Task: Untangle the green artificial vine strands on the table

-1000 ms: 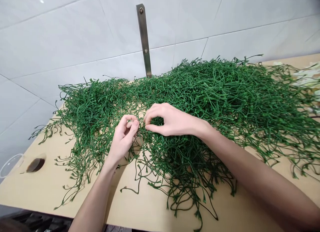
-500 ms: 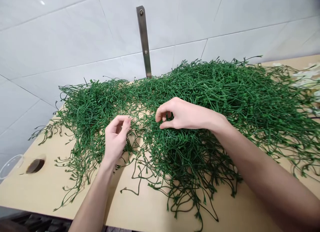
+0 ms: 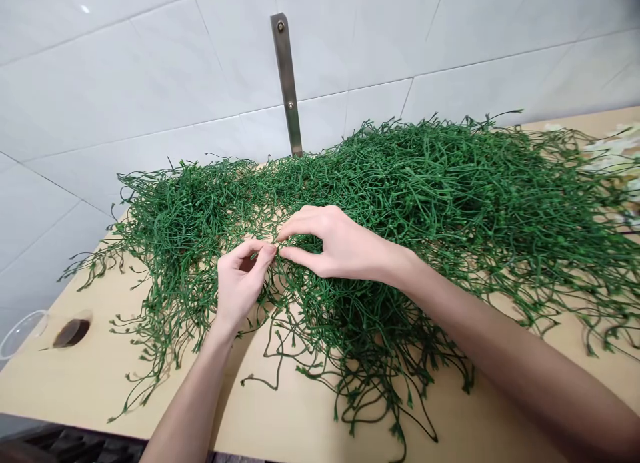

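Note:
My left hand (image 3: pixel 241 276) is closed in a pinch, thumb against forefinger, over the green plastic stems (image 3: pixel 380 310). Whatever lies between those fingertips is too small to make out. My right hand (image 3: pixel 330 243) comes in from the right, its thumb and forefinger drawn together at the left fingertips. Both hands meet at one spot, and what the right fingers grip there cannot be made out. Around and beneath them, thin curly stems with small leafy tips lie in tangled heaps, the thickest to the right.
A pale wooden table (image 3: pixel 295 416) carries the heaps. At its left lies a clear plastic cup (image 3: pixel 30 333) beside a dark round hole or patch (image 3: pixel 73 332). White flowers (image 3: pixel 613 153) sit at the far right. A metal bracket (image 3: pixel 287 83) stands against the tiled wall (image 3: pixel 125 70).
My right hand has moved left and slightly down, and its fingertips now meet those of my left hand. The left hand has shifted a little right, still pinched.

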Tool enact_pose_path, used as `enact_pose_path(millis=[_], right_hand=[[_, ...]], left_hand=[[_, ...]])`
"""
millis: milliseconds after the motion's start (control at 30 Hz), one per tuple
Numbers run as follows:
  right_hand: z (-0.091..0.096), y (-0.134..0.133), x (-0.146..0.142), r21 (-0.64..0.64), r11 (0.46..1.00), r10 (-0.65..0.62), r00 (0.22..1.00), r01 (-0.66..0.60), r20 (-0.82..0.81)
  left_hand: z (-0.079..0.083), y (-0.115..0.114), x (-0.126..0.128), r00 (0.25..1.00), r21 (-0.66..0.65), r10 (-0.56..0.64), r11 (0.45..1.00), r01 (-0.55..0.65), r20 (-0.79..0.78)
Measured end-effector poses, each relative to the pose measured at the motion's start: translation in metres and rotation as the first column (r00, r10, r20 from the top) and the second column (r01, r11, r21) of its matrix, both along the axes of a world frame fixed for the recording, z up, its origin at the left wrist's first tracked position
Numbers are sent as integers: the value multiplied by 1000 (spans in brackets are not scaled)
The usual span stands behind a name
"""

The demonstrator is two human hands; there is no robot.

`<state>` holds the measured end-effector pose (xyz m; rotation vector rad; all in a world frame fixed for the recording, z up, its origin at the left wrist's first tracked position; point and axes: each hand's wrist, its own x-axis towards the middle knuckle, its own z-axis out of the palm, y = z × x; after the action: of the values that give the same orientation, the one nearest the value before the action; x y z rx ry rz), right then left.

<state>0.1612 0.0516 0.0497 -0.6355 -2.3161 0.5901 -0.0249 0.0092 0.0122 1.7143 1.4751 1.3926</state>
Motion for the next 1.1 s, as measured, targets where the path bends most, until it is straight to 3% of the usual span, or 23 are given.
enact_pose_path(millis=[367,733,933,1100], right_hand=[[-10,1,-4,122,992,-22,1000,21,7],[-12,6,1,-41,996,78,997,-78,19],[-16,2,-4,31,999,-46,994,43,100],[-20,0,-11,-13,999,-31,996,32,84]], left_hand=[[6,-2,3,992,-28,-79,997,77,-94],[1,-1,0,966,35,-150,986,160,-211],[1,-3,4,900,126,-205,954,271,-385],[3,-3,7,885,61,-292,940,335,-363]])
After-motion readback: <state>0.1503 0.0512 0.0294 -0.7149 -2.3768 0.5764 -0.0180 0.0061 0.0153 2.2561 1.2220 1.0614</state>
